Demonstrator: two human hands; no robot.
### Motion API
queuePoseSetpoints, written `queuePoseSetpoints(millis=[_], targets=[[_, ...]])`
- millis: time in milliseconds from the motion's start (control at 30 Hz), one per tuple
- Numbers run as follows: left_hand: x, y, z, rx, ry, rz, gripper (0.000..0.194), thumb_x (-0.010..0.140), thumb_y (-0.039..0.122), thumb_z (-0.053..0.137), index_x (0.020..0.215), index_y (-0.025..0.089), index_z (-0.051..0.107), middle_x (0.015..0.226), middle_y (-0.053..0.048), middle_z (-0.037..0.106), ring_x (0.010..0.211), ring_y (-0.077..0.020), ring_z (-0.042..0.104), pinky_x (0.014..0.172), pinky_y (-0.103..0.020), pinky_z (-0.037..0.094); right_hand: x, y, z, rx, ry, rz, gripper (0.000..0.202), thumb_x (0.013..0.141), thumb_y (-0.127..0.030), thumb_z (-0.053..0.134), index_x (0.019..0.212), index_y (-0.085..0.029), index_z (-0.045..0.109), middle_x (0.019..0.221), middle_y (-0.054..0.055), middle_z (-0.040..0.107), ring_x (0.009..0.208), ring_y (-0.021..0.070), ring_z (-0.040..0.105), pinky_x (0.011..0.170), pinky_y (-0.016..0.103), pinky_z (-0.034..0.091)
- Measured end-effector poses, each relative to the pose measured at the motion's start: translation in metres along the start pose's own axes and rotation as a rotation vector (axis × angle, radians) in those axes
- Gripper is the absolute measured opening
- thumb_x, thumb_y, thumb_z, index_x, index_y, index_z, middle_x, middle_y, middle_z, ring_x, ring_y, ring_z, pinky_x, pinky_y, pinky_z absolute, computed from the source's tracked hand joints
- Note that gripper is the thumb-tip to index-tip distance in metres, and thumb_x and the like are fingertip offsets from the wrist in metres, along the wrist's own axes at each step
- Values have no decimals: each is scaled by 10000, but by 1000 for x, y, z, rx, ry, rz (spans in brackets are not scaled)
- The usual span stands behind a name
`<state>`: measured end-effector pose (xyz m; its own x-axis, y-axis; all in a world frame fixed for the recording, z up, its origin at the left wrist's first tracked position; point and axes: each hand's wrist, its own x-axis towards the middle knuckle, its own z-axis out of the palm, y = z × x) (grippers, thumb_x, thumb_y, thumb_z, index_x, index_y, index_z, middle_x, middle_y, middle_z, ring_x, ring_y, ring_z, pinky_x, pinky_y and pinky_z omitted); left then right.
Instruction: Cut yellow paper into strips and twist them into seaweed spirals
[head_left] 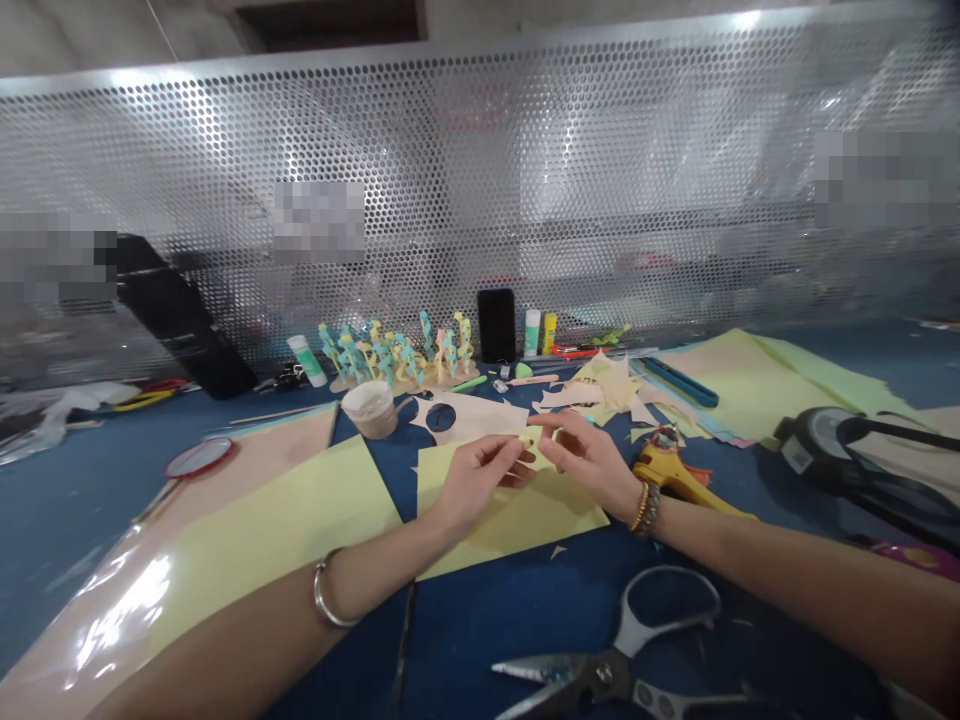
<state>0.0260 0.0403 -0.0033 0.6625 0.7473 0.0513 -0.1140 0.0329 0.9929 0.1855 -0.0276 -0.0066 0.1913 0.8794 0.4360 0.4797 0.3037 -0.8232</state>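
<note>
Above a yellow paper sheet (480, 530), my left hand (484, 475) pinches a small yellow paper piece (529, 437) between thumb and fingers. My right hand (589, 465) meets it from the other side, its thumb and forefinger curled round the piece's right end; the fingers partly hide it. Just behind the hands lies a pale pink sheet (480, 418) with a round hole. Scissors (607, 670) rest in front, blades pointing left. To the right of my right hand is a yellow-handled tool (675, 478).
Twisted paper figures (397, 350) stand behind a white cup (370, 410). A phone (496, 325) leans upright near glue sticks (532, 332). Paper scraps (604, 388), a blue cutter (682, 382) and a black tape dispenser (825, 450) lie right; a red-rimmed round lens (199, 458) lies left.
</note>
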Motion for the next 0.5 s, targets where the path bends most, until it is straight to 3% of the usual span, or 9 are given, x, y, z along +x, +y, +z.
queuePoseSetpoints(millis=[133, 300, 400, 500], targets=[[-2, 2, 1, 18, -9, 13, 316, 776, 431, 633, 861, 135, 706, 791, -69, 693, 674, -163, 653, 637, -267, 521, 0, -2, 0, -22, 14, -41, 224, 762, -379, 637, 895, -211, 703, 818, 34, 592, 597, 109, 515, 530, 239, 429], [9, 8, -12, -22, 292, 203, 341, 848, 448, 525, 1001, 171, 654, 873, -50, 666, 722, -131, 636, 654, -235, 499, 5, 7, -1, 33, 189, 119, 330, 803, -441, 567, 948, -156, 650, 657, 7, 585, 458, 89, 466, 449, 231, 413], [17, 31, -25, 34, 374, 299, 305, 850, 433, 518, 1018, 211, 641, 902, -28, 668, 731, -114, 626, 653, -213, 477, 8, 13, -2, 87, 235, 190, 364, 792, -470, 567, 948, -145, 616, 597, -9, 563, 439, 95, 484, 421, 225, 413], [19, 67, -38, 288, 237, 284, 294, 818, 406, 558, 1031, 218, 633, 883, -35, 683, 731, -149, 644, 658, -251, 482, 13, 15, -5, 129, 254, 215, 370, 771, -482, 590, 934, -150, 599, 665, 6, 582, 453, 91, 508, 422, 222, 425]])
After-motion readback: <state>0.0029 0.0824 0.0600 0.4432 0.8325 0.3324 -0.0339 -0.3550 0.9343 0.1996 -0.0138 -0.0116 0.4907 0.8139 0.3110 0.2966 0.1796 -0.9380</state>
